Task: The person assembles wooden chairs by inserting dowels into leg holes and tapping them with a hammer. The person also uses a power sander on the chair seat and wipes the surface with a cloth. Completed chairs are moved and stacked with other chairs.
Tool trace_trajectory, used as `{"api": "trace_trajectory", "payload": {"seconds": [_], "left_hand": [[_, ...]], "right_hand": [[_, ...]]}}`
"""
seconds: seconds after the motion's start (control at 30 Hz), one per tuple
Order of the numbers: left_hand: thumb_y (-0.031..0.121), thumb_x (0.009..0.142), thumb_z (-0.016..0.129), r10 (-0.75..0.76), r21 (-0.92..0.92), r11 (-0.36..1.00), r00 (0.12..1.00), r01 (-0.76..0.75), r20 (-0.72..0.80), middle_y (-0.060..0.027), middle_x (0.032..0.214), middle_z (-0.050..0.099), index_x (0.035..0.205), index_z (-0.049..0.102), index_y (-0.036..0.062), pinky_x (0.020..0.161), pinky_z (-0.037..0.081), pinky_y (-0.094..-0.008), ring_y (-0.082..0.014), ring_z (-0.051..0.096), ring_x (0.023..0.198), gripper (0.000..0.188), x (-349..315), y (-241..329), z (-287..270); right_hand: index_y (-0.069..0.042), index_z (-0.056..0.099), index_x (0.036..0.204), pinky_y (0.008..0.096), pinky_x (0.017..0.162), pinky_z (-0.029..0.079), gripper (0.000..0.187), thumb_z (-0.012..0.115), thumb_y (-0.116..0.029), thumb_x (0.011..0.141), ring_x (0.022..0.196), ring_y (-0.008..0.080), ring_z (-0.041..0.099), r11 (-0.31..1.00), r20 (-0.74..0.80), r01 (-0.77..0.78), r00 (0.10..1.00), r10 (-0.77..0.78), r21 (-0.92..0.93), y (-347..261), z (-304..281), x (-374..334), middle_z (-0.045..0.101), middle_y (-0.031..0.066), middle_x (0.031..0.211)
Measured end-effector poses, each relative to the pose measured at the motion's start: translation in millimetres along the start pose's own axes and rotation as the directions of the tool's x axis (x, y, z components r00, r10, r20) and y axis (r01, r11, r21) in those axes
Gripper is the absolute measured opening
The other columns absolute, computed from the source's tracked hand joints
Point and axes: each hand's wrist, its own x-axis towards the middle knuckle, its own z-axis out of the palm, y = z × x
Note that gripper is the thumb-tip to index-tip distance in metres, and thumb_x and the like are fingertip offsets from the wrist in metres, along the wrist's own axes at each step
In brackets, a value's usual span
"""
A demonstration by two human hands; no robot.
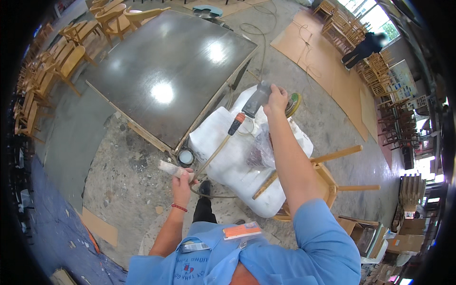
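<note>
My right hand [276, 99] is closed round a dark air-powered sander [257, 99], held out over a white padded support. A disc with a yellow-green rim [294, 104] shows beside that hand, partly hidden by it. From the tool's black and orange coupling [237, 122], a tan hose [213, 153] runs back toward my left hand. My left hand [181, 186] grips a pale, flat, elongated piece [174, 169] whose kind I cannot make out. On the white padding [216, 135] lies a clear plastic bag [261, 151] with something brownish inside.
A large dark, glossy tabletop [178, 61] stands ahead on the left. By its near corner is a round container [185, 157]. An overturned wooden chair [325, 183] is under the padding. Wooden chairs [71, 61] line the left; a person [363, 50] stands far right.
</note>
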Motion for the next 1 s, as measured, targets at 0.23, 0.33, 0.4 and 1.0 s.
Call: {"api": "trace_trajectory", "payload": {"seconds": [0.23,0.33,0.4,1.0], "left_hand": [[0.019,0.097,0.055,-0.084,0.207,0.977,0.983,0.049,0.162,-0.0096,0.105,0.061,0.113,0.051,-0.0004,0.085,0.051,-0.0311,-0.0182,0.064,0.092,0.025,16,-35,0],[0.025,0.095,0.061,-0.14,0.266,0.959,0.979,0.097,0.148,-0.0096,0.104,0.064,0.116,0.052,0.0012,0.085,0.05,-0.0311,-0.0168,0.063,0.095,0.032,16,-38,8],[0.023,0.094,0.061,-0.139,0.385,0.921,0.977,0.067,0.162,-0.0079,0.102,0.063,0.117,0.052,0.0017,0.084,0.049,-0.0312,-0.0152,0.061,0.091,0.032,18,-36,6],[0.024,0.097,0.049,-0.349,0.345,0.935,0.378,0.081,0.858,-0.0086,0.082,0.056,0.14,0.024,-0.0012,0.055,0.048,-0.0294,-0.015,0.056,0.06,0.055,7,108,208]], "right_hand": [[-0.001,0.049,0.122,0.0416,0.079,0.052,0.047,0.067,-0.005,0.08,0.096,0.0268,0.061,0.99,-0.249,-0.082,0.967,0.051,-0.113,74,-41,82,0.06,0.0186,0.11],[-0.005,0.046,0.125,0.0473,0.077,0.052,0.046,0.063,-0.006,0.082,0.097,0.029,0.06,0.982,-0.296,-0.135,0.951,0.09,-0.134,85,-60,94,0.058,0.0177,0.113],[-0.009,0.044,0.13,0.0573,0.074,0.051,0.046,0.059,-0.01,0.087,0.1,0.0325,0.06,0.969,-0.283,-0.186,0.95,0.134,-0.165,88,-68,93,0.056,0.0151,0.115],[-0.013,0.064,0.112,0.0361,0.075,0.048,0.032,0.059,-0.013,0.081,0.089,0.0257,0.06,-0.334,0.986,0.93,0.116,-0.124,-0.151,-113,-172,-157,0.058,0.0102,0.101]]}}
